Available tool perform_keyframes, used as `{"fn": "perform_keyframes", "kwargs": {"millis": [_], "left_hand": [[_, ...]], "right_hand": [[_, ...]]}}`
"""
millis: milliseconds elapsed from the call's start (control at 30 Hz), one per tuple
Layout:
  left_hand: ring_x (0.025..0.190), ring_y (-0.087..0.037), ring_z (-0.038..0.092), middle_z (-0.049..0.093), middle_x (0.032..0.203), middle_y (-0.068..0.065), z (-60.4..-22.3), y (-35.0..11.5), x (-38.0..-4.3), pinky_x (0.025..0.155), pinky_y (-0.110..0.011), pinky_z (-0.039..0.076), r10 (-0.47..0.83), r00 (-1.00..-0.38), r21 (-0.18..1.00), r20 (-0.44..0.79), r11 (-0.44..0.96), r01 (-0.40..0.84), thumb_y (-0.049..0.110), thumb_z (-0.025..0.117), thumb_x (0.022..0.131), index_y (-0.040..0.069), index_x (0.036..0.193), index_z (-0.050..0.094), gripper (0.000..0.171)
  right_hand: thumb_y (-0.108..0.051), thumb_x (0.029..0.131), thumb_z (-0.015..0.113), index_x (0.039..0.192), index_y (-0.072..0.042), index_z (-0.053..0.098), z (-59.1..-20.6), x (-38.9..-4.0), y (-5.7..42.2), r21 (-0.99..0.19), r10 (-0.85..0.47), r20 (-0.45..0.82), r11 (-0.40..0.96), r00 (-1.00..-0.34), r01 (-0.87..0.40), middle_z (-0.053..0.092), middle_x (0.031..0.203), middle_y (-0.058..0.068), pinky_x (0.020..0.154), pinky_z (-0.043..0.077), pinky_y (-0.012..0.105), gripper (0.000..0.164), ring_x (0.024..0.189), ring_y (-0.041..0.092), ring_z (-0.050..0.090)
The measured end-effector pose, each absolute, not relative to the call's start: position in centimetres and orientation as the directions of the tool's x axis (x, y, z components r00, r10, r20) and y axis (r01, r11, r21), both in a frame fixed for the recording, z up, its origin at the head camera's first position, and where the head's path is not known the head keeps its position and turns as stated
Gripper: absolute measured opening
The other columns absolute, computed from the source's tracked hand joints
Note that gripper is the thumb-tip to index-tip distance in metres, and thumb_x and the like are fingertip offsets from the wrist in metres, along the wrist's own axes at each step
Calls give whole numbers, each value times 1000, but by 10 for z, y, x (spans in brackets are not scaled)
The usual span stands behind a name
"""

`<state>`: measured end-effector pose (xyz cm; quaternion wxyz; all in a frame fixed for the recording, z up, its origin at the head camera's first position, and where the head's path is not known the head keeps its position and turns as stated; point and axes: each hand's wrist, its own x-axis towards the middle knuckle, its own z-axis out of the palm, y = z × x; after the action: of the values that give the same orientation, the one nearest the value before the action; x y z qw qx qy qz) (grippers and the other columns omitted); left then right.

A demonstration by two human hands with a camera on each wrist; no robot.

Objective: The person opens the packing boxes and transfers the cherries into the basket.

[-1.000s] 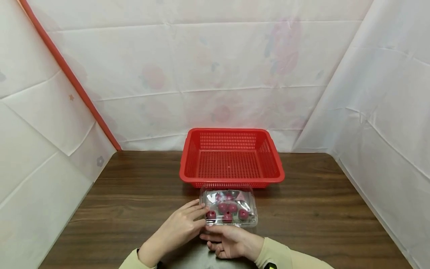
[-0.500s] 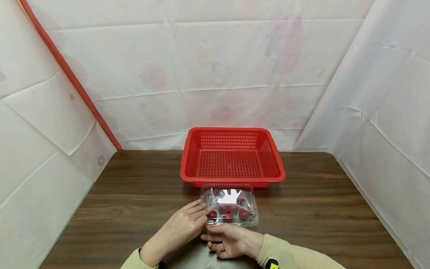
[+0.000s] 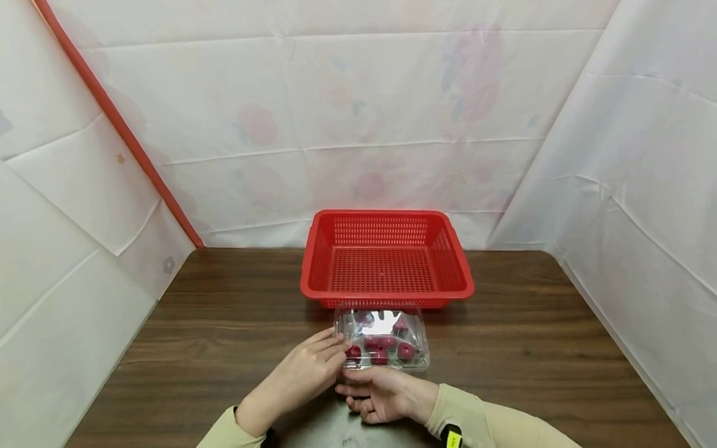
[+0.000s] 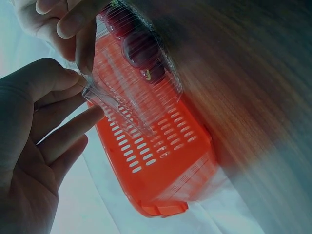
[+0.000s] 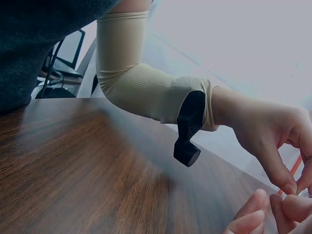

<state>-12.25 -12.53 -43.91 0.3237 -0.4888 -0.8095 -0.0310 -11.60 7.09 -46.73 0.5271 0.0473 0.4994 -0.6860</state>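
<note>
A clear plastic clamshell box (image 3: 419, 336) with several dark red round fruits (image 3: 406, 351) inside lies on the table, right in front of the red basket. My left hand (image 3: 313, 367) pinches the box at its near left corner between thumb and fingers. Beside it, my right hand (image 3: 386, 393) has its thumb and forefinger on the same corner, palm turned up, other fingers loosely curled. In the left wrist view a fruit (image 4: 141, 50) shows through the ribbed plastic, and both hands meet at the box's edge. The lid looks down.
Behind the box stands a red perforated plastic basket (image 3: 386, 295) with nothing in it. The dark wood table (image 3: 532, 348) extends to both sides. White patterned cloth (image 3: 370, 93) walls off the back and sides, with a red pole (image 3: 120, 127) at the left.
Both hands stay at the box's near left corner with hardly any movement. The bright reflection on the lid has changed shape, and the view has shifted slightly.
</note>
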Motion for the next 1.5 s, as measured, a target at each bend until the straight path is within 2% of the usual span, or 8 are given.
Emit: {"fn": "perform_keyframes", "kwargs": {"millis": [333,633,867,1033,1167,1333,1400,1500], "left_hand": [[96,-18,68,72,98,-4,-440,-126,-123,97,-35,48,768,-344,-231,541,528,817,11,53,83,11,77,59,9],[97,-19,68,72,99,-5,-441,-126,-127,98,-35,47,771,-360,-220,526,531,818,11,54,83,10,78,60,8],[97,-18,69,72,99,-5,-441,-127,-126,98,-35,47,768,-352,-206,536,523,827,13,61,80,9,78,58,5],[95,-18,69,73,97,-6,-442,-126,-127,96,-35,49,760,-324,-218,564,515,829,12,39,95,9,76,58,27],[93,-18,69,73,96,-6,-440,-125,-127,95,-35,49,751,-326,-201,574,515,833,13,28,98,9,76,59,38],[94,-18,69,72,93,-5,-438,-126,-126,95,-36,49,753,-337,-185,565,514,837,10,63,81,9,77,58,7],[95,-19,69,72,94,-5,-437,-126,-125,96,-36,49,755,-348,-179,556,518,837,11,75,70,9,78,58,18],[97,-20,68,72,100,-6,-438,-127,-123,97,-38,48,756,-358,-187,548,528,828,13,75,70,10,79,60,17]], "right_hand": [[-41,93,55,93,-33,61,-467,-117,71,-642,-680,-588,64,-437,764,66,95,-16,64,39,14,10,76,-1,56],[-41,93,55,93,-34,60,-465,-119,71,-654,-669,-590,70,-451,753,65,95,-16,64,39,15,9,77,-1,56],[-43,92,56,93,-34,61,-465,-118,71,-649,-669,-600,85,-439,756,65,94,-17,66,39,18,10,80,1,56],[-43,92,56,93,-34,60,-464,-119,72,-648,-666,-605,93,-437,756,65,95,-17,67,39,18,10,80,1,55],[-42,92,56,92,-35,61,-464,-119,73,-638,-667,-611,95,-427,764,65,95,-16,68,39,18,9,80,1,55],[-42,92,56,93,-35,61,-463,-119,73,-631,-673,-609,90,-420,771,65,95,-16,69,41,19,9,81,1,56],[-42,92,56,93,-35,61,-463,-119,73,-632,-672,-609,89,-422,770,65,95,-16,69,41,19,9,80,1,56],[-41,92,56,94,-34,61,-464,-118,72,-637,-662,-611,86,-433,766,65,94,-16,68,41,19,9,80,1,56]]}}
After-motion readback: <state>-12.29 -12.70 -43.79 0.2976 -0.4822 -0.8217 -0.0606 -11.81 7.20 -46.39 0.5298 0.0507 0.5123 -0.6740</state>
